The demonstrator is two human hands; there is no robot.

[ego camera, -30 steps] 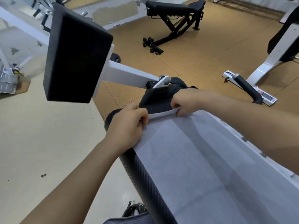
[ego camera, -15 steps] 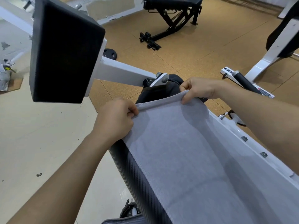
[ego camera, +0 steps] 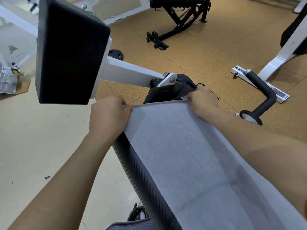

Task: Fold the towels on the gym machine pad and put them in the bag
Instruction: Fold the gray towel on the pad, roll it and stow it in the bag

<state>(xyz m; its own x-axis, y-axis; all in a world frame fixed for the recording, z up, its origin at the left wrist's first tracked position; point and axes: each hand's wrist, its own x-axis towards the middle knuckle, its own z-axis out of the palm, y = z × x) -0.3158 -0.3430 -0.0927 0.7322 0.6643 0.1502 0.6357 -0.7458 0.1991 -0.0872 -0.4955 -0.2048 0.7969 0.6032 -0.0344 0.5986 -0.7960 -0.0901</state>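
Note:
A grey towel [ego camera: 191, 155] lies spread along the black ribbed gym machine pad [ego camera: 146, 176]. My left hand [ego camera: 108, 113] pinches the towel's far left corner, and my right hand [ego camera: 203, 100] pinches its far right corner. The far edge is stretched taut between them. Just beyond that edge a dark fabric item [ego camera: 167, 92], possibly the bag, lies at the pad's far end, partly hidden by my right hand.
A black square pad [ego camera: 69, 50] on a white arm [ego camera: 131, 73] juts over the far left. A black handle [ego camera: 260, 92] sticks out on the right. A black bench [ego camera: 179, 15] stands on the brown floor beyond. A shoe [ego camera: 137, 214] shows below.
Both hands keep their grip on the far corners. The far edge was lifted and spread half a second ago; now it is pulled flatter and tauter over the pad's end.

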